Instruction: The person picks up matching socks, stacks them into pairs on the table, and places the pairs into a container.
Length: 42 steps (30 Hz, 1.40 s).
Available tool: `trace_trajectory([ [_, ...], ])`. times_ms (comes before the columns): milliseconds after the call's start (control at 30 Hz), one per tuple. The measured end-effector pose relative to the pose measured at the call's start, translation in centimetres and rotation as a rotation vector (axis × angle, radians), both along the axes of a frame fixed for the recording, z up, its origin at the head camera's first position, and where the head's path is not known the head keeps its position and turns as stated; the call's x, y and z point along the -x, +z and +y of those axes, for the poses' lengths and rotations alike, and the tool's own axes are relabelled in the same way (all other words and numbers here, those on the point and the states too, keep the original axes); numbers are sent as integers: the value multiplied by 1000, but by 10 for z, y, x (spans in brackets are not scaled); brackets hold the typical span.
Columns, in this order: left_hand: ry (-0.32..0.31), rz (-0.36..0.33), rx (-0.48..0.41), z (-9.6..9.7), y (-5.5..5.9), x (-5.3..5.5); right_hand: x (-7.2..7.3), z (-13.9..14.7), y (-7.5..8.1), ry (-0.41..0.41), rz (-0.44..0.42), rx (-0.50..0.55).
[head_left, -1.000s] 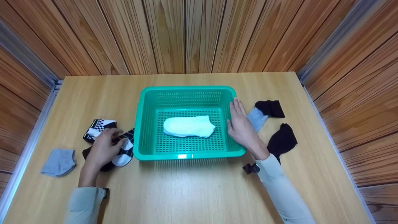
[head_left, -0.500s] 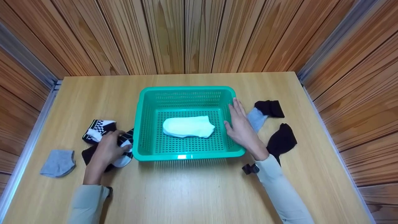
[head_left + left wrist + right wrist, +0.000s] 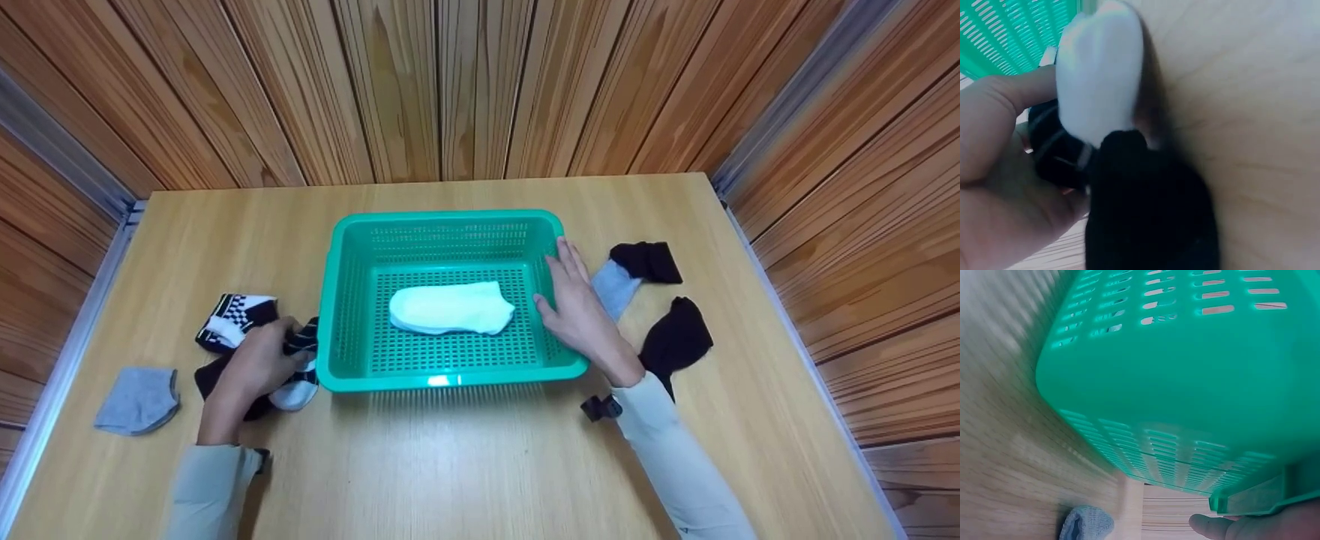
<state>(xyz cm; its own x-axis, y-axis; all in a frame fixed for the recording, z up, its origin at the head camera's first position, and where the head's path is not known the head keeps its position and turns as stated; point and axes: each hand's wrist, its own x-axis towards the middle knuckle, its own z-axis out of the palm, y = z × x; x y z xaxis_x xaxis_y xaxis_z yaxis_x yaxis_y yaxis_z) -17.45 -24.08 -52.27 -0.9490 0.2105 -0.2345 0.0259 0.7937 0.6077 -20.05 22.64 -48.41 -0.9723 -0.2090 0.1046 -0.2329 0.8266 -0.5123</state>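
In the head view, my left hand (image 3: pixel 259 364) grips a black striped sock (image 3: pixel 301 337) with a white end, just left of the green basket (image 3: pixel 450 381). The left wrist view has the thumb and fingers around the dark striped cloth (image 3: pixel 1058 149), the white part (image 3: pixel 1100 73) standing up beside the thumb. A plain black sock (image 3: pixel 1151 208) lies right by that hand, partly covered by it in the head view. My right hand (image 3: pixel 581 311) rests with straight fingers along the basket's right rim. Inside the basket lies a white sock (image 3: pixel 450 307).
A grey sock (image 3: pixel 137 401) lies at far left, and a black-and-white checkered sock (image 3: pixel 236 322) sits above my left hand. Right of the basket are a grey-and-black sock (image 3: pixel 616 287) and a black sock (image 3: pixel 679 337). Wooden panel walls (image 3: pixel 480 90) bound the table's back and sides.
My left hand has moved slightly right and down onto the striped sock, and its fingers have closed on it. The right hand stays at the basket rim. The head view has shifted slightly.
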Motion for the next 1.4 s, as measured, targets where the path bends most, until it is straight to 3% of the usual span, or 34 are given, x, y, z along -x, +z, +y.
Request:
trace_trajectory([
  [200,45,-5,-49,-4,6,-5,-1,-1,-3,4,10,14],
  [467,68,-40,-49,-9,16,-10,-4,-1,-5,3,16,4],
  [967,135,7,-142,-17,38,-18,0,-3,0,-3,-6,1],
  [1233,129,50,-218,-16,54,-31,0,-1,0,11,11,13],
  [1400,105,38,-209,-9,65,-43,0,0,-2,12,20,13],
])
